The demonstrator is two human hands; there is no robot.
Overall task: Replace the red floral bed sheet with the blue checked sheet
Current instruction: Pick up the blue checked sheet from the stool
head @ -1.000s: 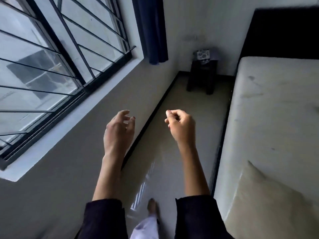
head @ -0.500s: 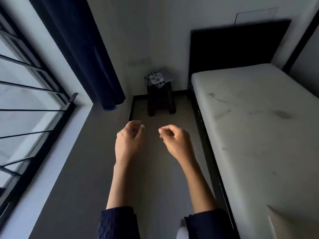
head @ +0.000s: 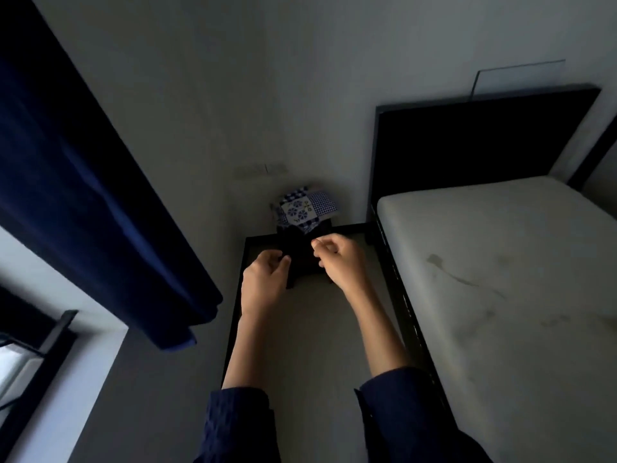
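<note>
**Empty hands before the stool (head: 302, 262) that bears the blue checked sheet (head: 305, 208)**

The left hand (head: 265, 284) hangs in the air just in front of the stool, fingers curled inward, holding nothing. The right hand (head: 340, 262) is beside it, also curled, thumb tip against forefinger with nothing between them. Dark blue sleeves (head: 240, 426) cover both forearms. The sheet lies folded on top of the stool, checks and a flower print showing. Pale floor (head: 317, 332) runs from under the stool towards the camera. Behind the stool stands a plain grey wall (head: 267, 78). To the stool's right is a bare, stained mattress (head: 500, 279) with a black headboard (head: 477, 138). To the stool's left hangs a navy curtain (head: 83, 178) beside a window (head: 20, 365)
</note>
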